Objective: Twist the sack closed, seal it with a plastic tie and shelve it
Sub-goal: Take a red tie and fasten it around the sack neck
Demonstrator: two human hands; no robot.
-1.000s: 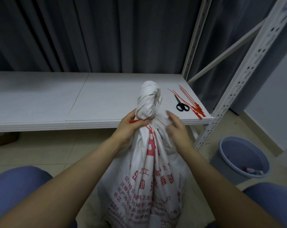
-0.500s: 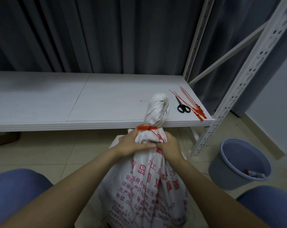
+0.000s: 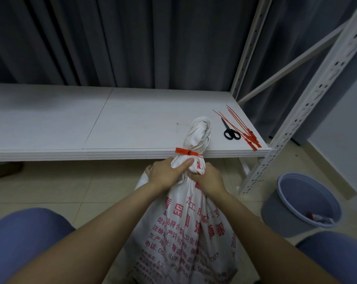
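Observation:
A white sack [image 3: 185, 228] with red print stands between my knees in front of the shelf. Its neck [image 3: 198, 134] is twisted tight and sticks up past the shelf edge. An orange plastic tie [image 3: 186, 152] circles the neck just above my hands. My left hand [image 3: 167, 174] grips the sack right under the tie, thumb lying across the cloth. My right hand [image 3: 206, 179] clutches the same gathered cloth from the right side. Both hands touch each other on the sack.
The white shelf board [image 3: 112, 124] runs across the view at neck height. Black scissors [image 3: 231, 131] and several spare orange ties [image 3: 243, 130] lie at its right end. A perforated shelf post [image 3: 308, 103] rises on the right, with a blue bin [image 3: 304, 203] beside it.
Both hands slid down from the tie and closed on the sack below it. The sack's neck shifted right and lower against the shelf edge.

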